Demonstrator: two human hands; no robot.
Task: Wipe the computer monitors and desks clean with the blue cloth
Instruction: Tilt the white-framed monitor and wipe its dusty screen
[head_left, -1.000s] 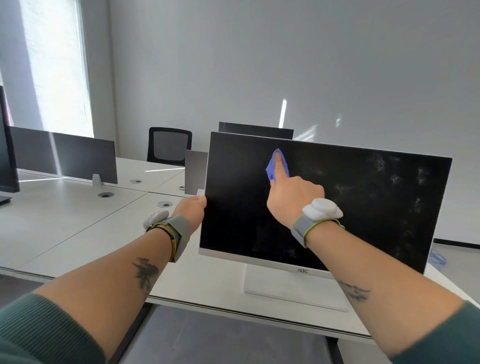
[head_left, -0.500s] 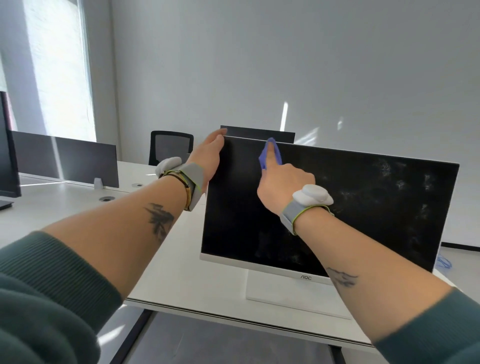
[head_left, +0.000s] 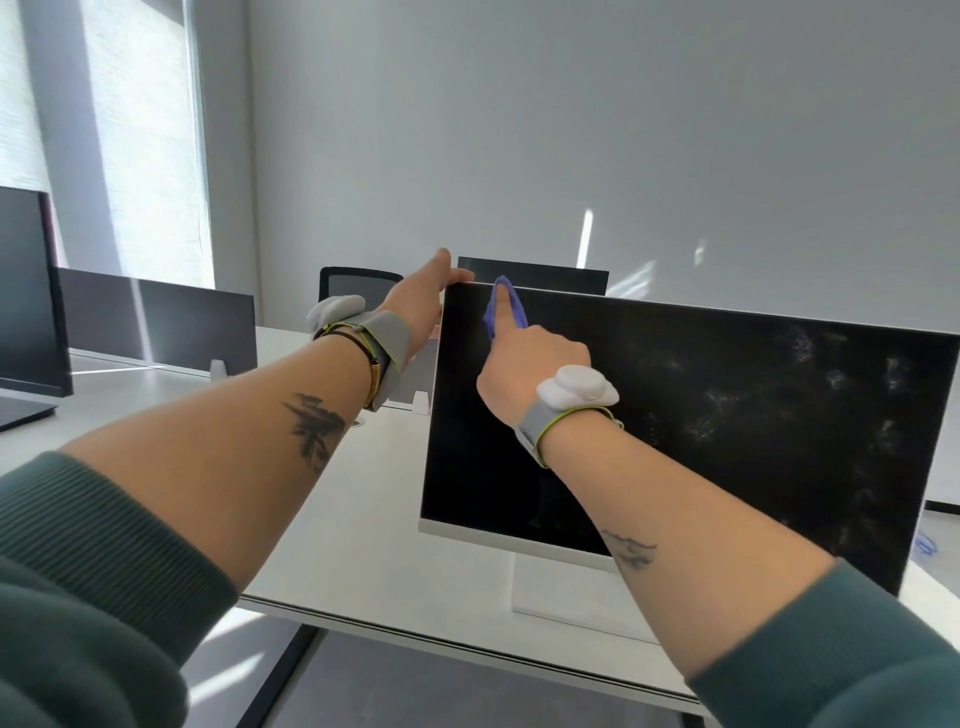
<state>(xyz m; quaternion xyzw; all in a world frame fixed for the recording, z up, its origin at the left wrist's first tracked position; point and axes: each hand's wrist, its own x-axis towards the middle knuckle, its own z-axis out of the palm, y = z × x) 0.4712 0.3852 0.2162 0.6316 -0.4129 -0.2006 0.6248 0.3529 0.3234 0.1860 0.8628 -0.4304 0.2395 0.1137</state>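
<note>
White desk (head_left: 363, 519) under a plain grey wall, and the action is on the monitor (head_left: 727, 415). The left hand (head_left: 421, 299) has jumped from the screen's side edge up to its top-left corner and now clamps it there, steadying the panel. Just beside that hold, the right hand (head_left: 530, 364) has climbed: the blue cloth (head_left: 511, 304) is bunched in its curled fingers, with the forefinger pressing it onto the glass right at the top edge. So the upper-left corner is being finished. Well away from the cloth, on the far side, pale smudges (head_left: 805, 395) still wait. No writing readable; the forearm covers the lower bezel's middle.
</note>
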